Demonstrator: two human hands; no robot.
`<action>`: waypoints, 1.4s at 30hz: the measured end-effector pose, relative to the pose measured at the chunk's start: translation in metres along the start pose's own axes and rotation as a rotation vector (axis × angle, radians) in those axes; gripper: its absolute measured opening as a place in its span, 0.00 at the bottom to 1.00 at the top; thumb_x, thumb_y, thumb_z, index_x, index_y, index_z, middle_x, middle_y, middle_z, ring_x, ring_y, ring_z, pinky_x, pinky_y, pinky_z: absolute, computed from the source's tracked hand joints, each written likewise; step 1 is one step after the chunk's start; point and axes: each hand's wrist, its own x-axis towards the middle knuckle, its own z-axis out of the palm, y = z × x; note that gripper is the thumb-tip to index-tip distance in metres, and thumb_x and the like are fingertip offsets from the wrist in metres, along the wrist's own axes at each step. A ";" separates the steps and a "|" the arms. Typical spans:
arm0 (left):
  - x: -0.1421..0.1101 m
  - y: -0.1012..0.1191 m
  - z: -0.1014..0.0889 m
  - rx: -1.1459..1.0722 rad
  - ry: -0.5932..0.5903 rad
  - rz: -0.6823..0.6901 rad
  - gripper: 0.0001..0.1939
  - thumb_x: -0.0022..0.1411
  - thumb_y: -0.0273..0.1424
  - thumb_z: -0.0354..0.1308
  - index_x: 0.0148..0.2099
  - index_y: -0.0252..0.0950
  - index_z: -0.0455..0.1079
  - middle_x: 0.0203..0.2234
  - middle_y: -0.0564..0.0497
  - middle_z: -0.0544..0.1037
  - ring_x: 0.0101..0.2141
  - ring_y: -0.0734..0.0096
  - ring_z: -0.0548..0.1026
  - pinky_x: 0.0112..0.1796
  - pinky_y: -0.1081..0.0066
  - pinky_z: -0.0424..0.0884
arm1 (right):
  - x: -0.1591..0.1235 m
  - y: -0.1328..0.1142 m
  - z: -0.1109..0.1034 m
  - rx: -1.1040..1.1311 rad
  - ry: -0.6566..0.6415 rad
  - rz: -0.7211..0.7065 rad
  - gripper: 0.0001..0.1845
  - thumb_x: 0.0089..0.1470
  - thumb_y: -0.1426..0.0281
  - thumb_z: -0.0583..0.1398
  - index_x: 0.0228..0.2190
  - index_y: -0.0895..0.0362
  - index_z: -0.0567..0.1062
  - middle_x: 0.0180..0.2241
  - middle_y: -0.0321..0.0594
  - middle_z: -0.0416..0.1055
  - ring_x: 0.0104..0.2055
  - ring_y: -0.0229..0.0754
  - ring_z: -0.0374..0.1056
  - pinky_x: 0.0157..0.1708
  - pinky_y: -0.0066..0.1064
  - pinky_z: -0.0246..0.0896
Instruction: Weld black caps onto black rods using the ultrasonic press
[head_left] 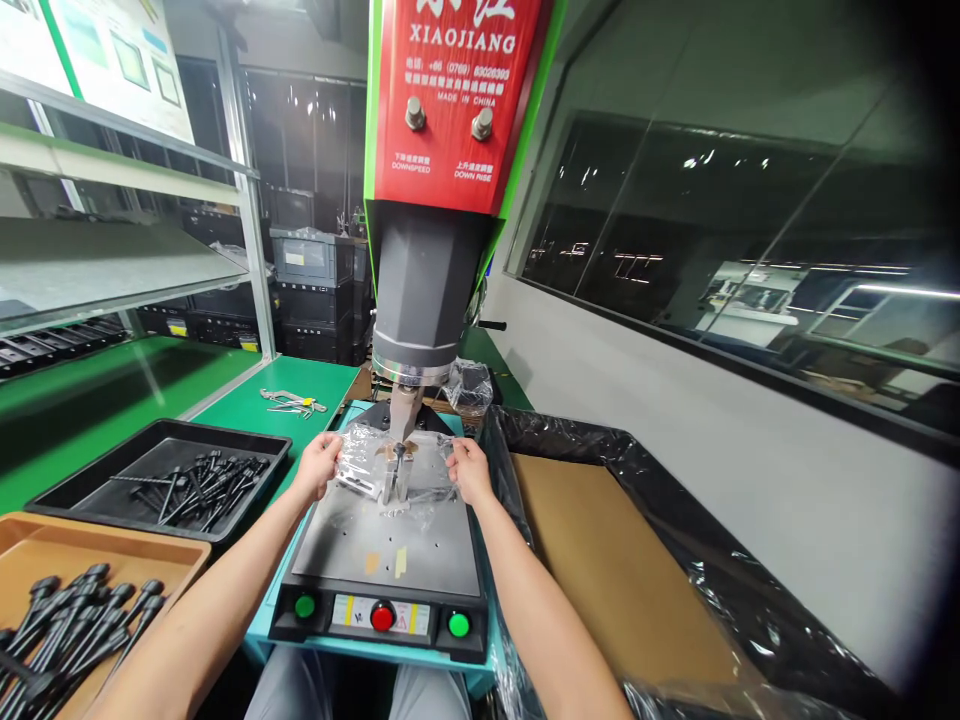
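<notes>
My left hand and my right hand each pinch one side of a clear plastic bag stretched across the grey base plate of a welding press. The bag lies under the metal horn of the red and grey machine head. A small metal fixture stands on the plate between my hands, beneath the bag. Both hands are closed on the bag's edges.
The machine's front panel carries two green buttons and a red button. A black tray and a brown tray of black rods sit at left. A plastic-lined cardboard box stands at right. Pliers lie on the green bench.
</notes>
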 end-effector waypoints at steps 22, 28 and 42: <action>0.016 -0.010 -0.009 -0.168 -0.262 -0.382 0.17 0.59 0.40 0.59 0.45 0.33 0.69 0.31 0.43 0.79 0.27 0.65 0.79 0.26 0.71 0.75 | 0.004 0.021 0.027 -0.109 -0.438 -0.109 0.19 0.42 0.62 0.65 0.38 0.55 0.76 0.34 0.38 0.69 0.29 0.38 0.63 0.26 0.28 0.61; 0.015 -0.012 -0.002 -0.224 -0.206 -0.313 0.08 0.55 0.23 0.64 0.38 0.33 0.70 0.32 0.46 0.80 0.25 0.72 0.78 0.24 0.78 0.72 | 0.005 0.014 0.045 -0.271 -0.423 -0.283 0.19 0.38 0.65 0.67 0.36 0.55 0.78 0.45 0.43 0.67 0.49 0.49 0.63 0.51 0.39 0.58; 0.017 -0.008 0.003 -0.251 -0.173 -0.258 0.10 0.54 0.24 0.65 0.38 0.33 0.69 0.34 0.47 0.80 0.21 0.77 0.75 0.17 0.81 0.66 | 0.003 0.005 0.059 -0.208 -0.366 -0.256 0.13 0.44 0.62 0.63 0.32 0.57 0.72 0.31 0.37 0.71 0.32 0.40 0.65 0.33 0.30 0.63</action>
